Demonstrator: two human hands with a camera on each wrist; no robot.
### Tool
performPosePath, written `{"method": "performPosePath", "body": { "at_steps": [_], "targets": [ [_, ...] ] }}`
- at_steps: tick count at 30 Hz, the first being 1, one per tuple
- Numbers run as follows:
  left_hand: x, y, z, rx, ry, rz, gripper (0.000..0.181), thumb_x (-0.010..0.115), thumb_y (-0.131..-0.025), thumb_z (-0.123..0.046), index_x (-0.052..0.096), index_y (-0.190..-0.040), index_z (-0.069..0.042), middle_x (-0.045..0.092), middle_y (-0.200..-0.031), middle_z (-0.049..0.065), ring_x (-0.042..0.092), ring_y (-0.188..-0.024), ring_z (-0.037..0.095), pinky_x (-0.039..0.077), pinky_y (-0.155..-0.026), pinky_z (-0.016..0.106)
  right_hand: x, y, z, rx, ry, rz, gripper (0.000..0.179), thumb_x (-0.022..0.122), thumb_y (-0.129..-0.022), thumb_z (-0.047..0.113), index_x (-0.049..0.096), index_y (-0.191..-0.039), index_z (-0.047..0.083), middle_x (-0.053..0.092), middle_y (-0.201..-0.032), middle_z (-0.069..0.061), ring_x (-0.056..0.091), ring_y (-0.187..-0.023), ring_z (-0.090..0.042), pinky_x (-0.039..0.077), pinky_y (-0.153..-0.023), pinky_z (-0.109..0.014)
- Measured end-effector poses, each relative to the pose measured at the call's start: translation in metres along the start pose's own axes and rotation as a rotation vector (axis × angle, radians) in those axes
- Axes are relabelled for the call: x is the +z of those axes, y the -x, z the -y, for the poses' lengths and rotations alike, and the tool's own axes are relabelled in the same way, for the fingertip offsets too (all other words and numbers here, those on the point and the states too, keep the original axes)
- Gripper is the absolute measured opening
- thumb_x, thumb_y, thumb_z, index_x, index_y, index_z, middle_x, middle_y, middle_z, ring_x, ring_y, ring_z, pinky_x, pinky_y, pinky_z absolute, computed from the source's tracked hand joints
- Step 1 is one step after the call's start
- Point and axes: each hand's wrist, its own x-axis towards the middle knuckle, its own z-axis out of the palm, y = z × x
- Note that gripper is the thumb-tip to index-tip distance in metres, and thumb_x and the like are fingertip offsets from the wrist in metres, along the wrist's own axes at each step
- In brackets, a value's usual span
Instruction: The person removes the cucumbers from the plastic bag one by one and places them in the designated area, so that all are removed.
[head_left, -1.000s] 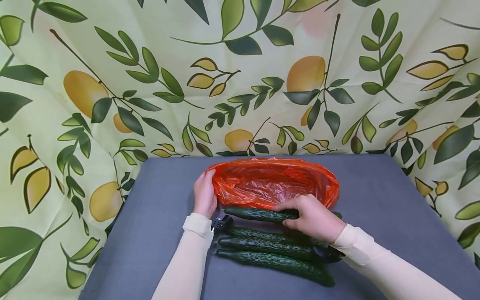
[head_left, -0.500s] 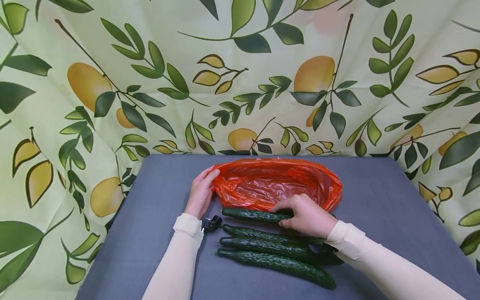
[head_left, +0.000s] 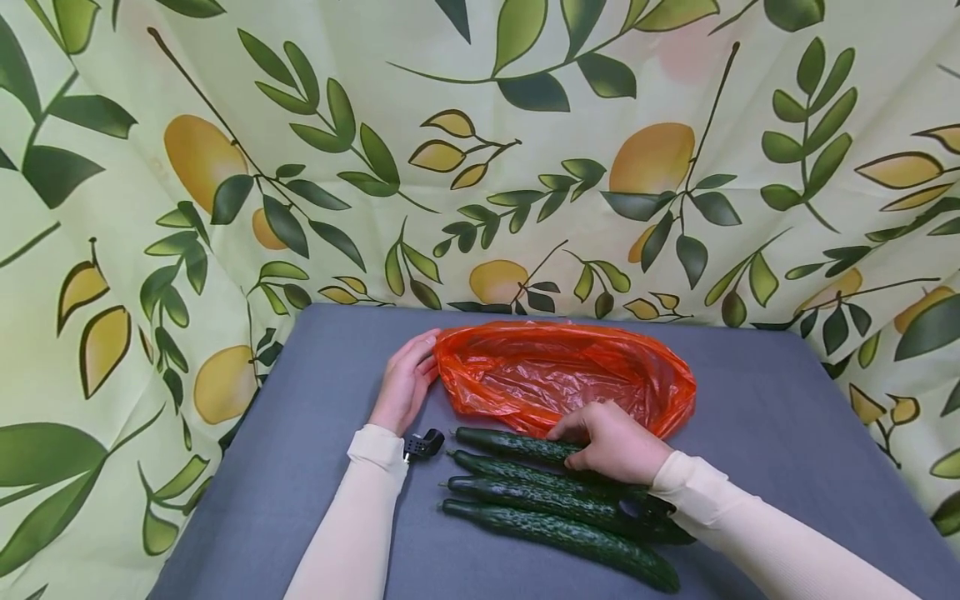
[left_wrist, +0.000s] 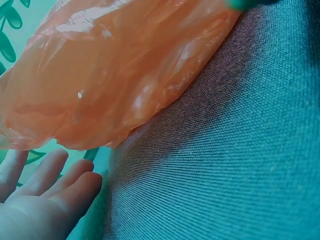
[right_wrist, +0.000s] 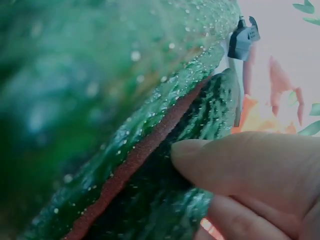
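Observation:
A red plastic bag (head_left: 487,400) lies with its mouth spread wide near the back of the table. At its left end is my left hand (head_left: 405,383); in the left wrist view its fingers (left_wrist: 47,172) stretch out at the bag's lower edge, not curled round it. My right hand (head_left: 618,442) pinches a long dark green cucumber (head_left: 510,444) just in front of the bag. Its thumb (right_wrist: 200,155) presses the near side in the right wrist view; the right end is hidden by the hand. Nearer me lie three more cucumbers, the closest one (head_left: 562,533) fully visible.
A grey cloth (head_left: 322,500) covers the table. Behind it and at both sides hangs a leaf-and-fruit print curtain (head_left: 360,208). A small black camera (head_left: 425,444) sits at my left wrist, close to the cucumbers' left tips.
My left hand has loosened from the bag's left rim, its fingers straighter. The right hand keeps its pinch on the cucumber, which now lies a little closer to the others. The head view has shifted slightly.

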Motion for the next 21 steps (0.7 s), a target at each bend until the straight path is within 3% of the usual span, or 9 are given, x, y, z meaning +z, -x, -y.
{"method": "performPosePath", "body": {
  "at_steps": [8, 15, 18, 21],
  "targets": [
    [0.007, -0.003, 0.005, -0.004, -0.005, 0.018, 0.050, 0.057, -0.110, -0.022, 0.053, -0.152, 0.005, 0.066, -0.136, 0.005, 0.064, -0.122, 0.024, 0.057, -0.099, 0.024, 0.000, 0.005, -0.004, 0.055, -0.038, 0.063, 0.032, 0.089, -0.082, 0.001, 0.084, -0.111, 0.014, 0.084, -0.109, 0.000, 0.078, -0.096, -0.014, 0.066, -0.089, -0.045],
    [0.002, -0.003, 0.008, -0.012, -0.034, 0.015, 0.050, 0.058, -0.110, -0.024, 0.055, -0.153, 0.002, 0.064, -0.142, 0.008, 0.064, -0.124, 0.024, 0.057, -0.101, 0.024, -0.008, 0.003, -0.002, 0.036, 0.009, 0.100, 0.027, 0.087, -0.088, 0.014, 0.084, -0.115, 0.015, 0.083, -0.106, 0.003, 0.072, -0.091, -0.007, 0.064, -0.085, -0.034],
    [-0.005, -0.001, 0.003, -0.010, -0.068, 0.002, 0.053, 0.058, -0.110, -0.024, 0.052, -0.155, 0.003, 0.062, -0.147, 0.012, 0.065, -0.125, 0.022, 0.056, -0.105, 0.027, -0.017, 0.004, 0.005, -0.011, 0.039, 0.037, 0.026, 0.085, -0.093, 0.022, 0.083, -0.118, 0.017, 0.082, -0.109, 0.004, 0.069, -0.091, -0.007, 0.060, -0.083, -0.031],
    [-0.015, 0.004, -0.008, 0.018, -0.189, -0.022, 0.055, 0.059, -0.110, -0.027, 0.051, -0.156, 0.002, 0.058, -0.155, 0.016, 0.063, -0.132, 0.021, 0.053, -0.116, 0.034, -0.030, 0.009, 0.013, -0.035, 0.070, -0.118, 0.027, 0.082, -0.096, 0.025, 0.082, -0.123, 0.021, 0.082, -0.114, 0.007, 0.068, -0.089, -0.008, 0.058, -0.082, -0.031]
  ]
}}
